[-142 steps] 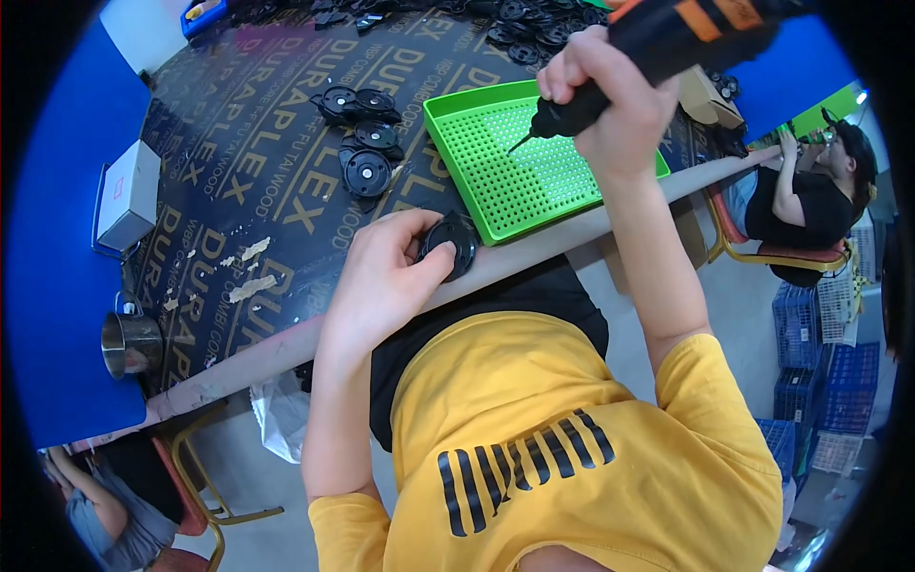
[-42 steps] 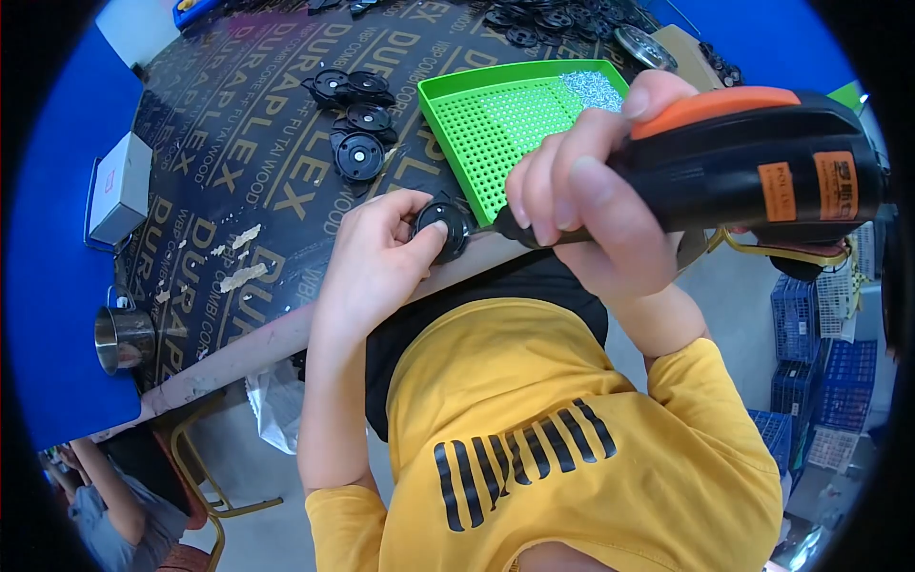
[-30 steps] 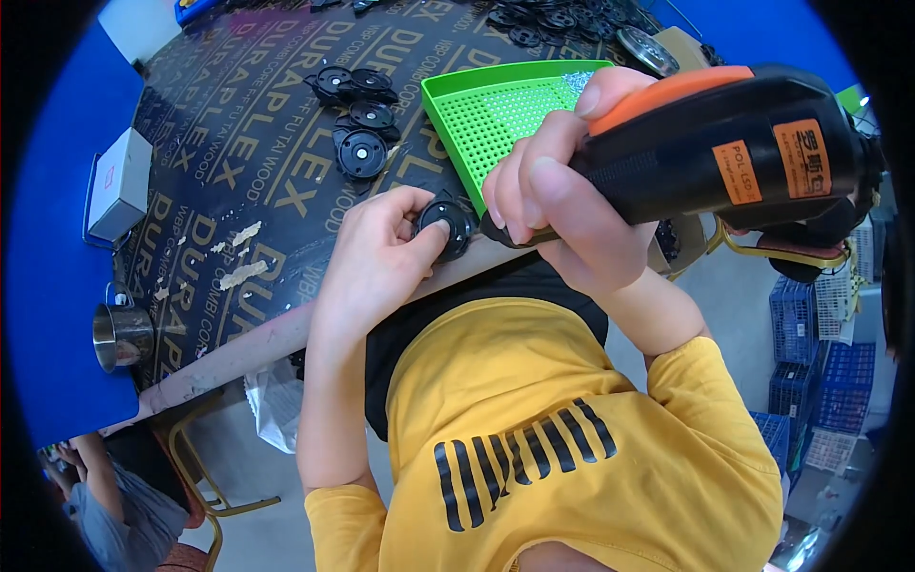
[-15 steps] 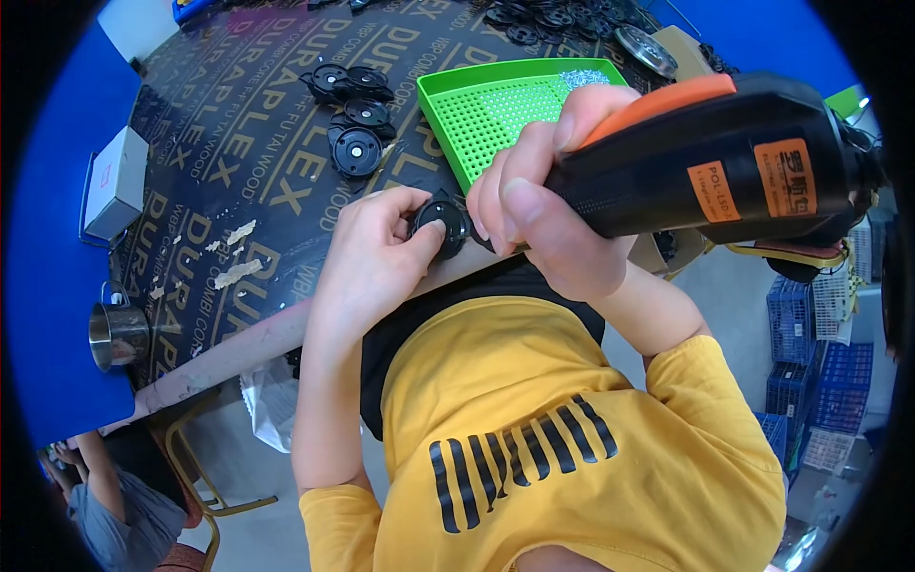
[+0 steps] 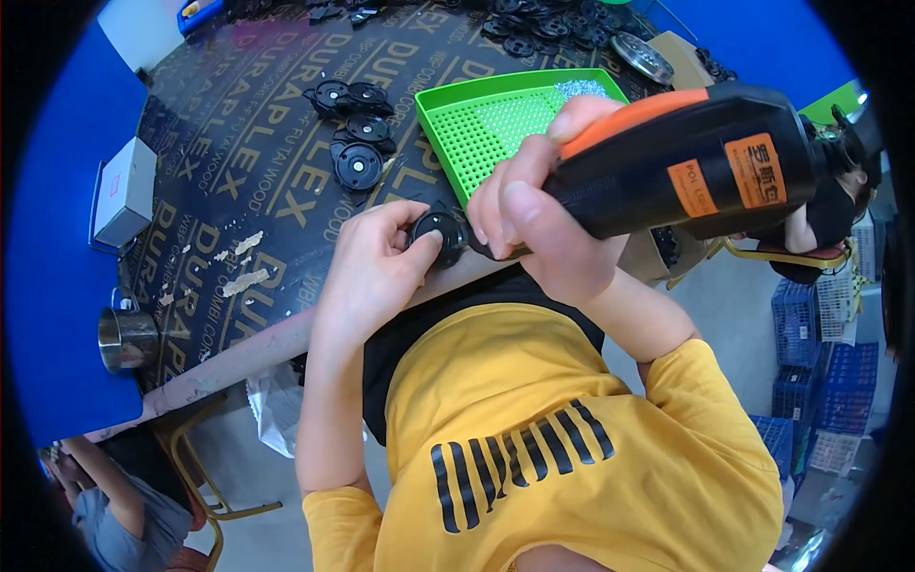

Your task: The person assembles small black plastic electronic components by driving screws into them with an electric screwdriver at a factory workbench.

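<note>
Head view: left hand [image 5: 372, 262] pinching a black round part [image 5: 449, 245] at the near edge of the tabletop [image 5: 276, 153], thumb on its face, fingers curled behind. Right hand [image 5: 551, 217] wrapped round a black-and-orange power screwdriver [image 5: 701, 162], body slanting up to the right, front end pointing left at the part; tip contact hidden, cannot tell. Green tray [image 5: 467, 143] with perforated floor just beyond the right hand; small silver pieces [image 5: 581, 90] in its far corner. Beyond the left hand, a cluster of similar black parts [image 5: 358, 168], near the tray's left side, some overlapping. Bigger black pile [image 5: 543, 30] at the far edge, shiny round dish [image 5: 641, 59] just right of it. Far left: white box [image 5: 126, 195], metal pot [image 5: 130, 341] nearer. Seated co-worker in grey [image 5: 119, 510] lower left, another person in black [image 5: 827, 212] at right. Blue crates [image 5: 796, 319] stacked lower right.
</note>
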`<state>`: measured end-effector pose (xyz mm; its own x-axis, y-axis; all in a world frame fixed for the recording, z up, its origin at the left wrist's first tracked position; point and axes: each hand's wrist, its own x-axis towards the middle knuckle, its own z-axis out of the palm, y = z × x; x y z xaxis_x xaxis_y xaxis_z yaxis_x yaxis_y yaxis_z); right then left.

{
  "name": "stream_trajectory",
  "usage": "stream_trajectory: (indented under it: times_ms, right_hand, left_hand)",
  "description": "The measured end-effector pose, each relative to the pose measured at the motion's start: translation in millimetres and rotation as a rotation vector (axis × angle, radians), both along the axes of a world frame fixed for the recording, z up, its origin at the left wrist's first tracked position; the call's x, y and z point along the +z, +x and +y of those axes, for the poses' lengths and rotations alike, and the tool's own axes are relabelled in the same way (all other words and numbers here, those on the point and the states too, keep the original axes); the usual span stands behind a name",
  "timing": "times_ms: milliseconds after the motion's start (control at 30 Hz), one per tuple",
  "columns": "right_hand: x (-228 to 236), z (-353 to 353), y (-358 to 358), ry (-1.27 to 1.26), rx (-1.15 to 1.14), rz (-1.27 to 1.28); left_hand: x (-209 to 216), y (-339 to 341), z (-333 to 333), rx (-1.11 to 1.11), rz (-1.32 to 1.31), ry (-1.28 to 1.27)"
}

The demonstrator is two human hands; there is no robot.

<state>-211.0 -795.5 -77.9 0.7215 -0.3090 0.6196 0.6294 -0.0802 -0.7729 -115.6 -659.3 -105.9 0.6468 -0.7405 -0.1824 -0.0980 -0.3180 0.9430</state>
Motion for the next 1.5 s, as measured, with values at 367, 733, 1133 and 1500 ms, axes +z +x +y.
stream_trajectory:
  times_ms: [367, 733, 1133, 1500]
  right_hand:
    - [17, -25, -27, 0.21, 0.007, -0.079]
    - [37, -41, -22, 0.146, 0.017, -0.205]
    - [35, -81, 63, 0.093, -0.282, 0.0]
    - [15, -84, 85, -0.004, -0.05, -0.206]
  left_hand:
    - [-21, -44, 153, -0.133, -0.116, -0.062]
    - [-129, -31, 226, -0.004, -0.084, 0.388]
    - [26, 69, 36, 0.233, -0.37, 0.079]
    - [11, 89, 22, 0.102, -0.072, 0.184]
